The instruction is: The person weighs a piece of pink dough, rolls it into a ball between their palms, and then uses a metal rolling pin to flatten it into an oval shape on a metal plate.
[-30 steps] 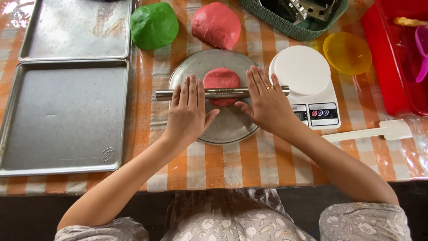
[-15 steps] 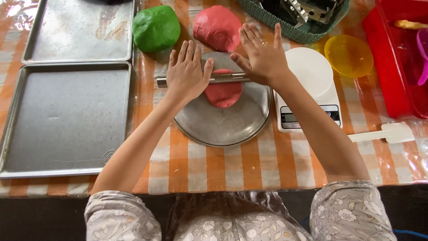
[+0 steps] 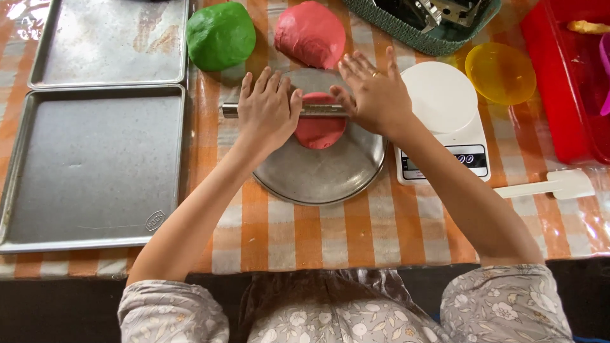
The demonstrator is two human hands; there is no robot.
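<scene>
A metal rolling pin (image 3: 312, 110) lies across a flattened piece of red dough (image 3: 319, 127) on a round metal plate (image 3: 330, 171). My left hand (image 3: 268, 112) presses flat on the pin's left part, fingers pointing away from me. On the pin's right part rests my right hand (image 3: 373, 93), fingers spread, a ring on one finger. The pin sits over the far half of the dough. Just beyond the plate lie a large red dough ball (image 3: 310, 33) and a green dough ball (image 3: 220, 35).
Two metal baking trays (image 3: 95, 165) (image 3: 108, 41) lie at the left. A white kitchen scale (image 3: 441, 121) stands right of the plate, with a yellow bowl (image 3: 500, 72), a red tub (image 3: 565, 82), a white spatula (image 3: 546, 186) and a green basket (image 3: 432, 25) around it.
Both hands rolled the pin away from me, from the dough's near part to its far part. The dough looks flatter and longer.
</scene>
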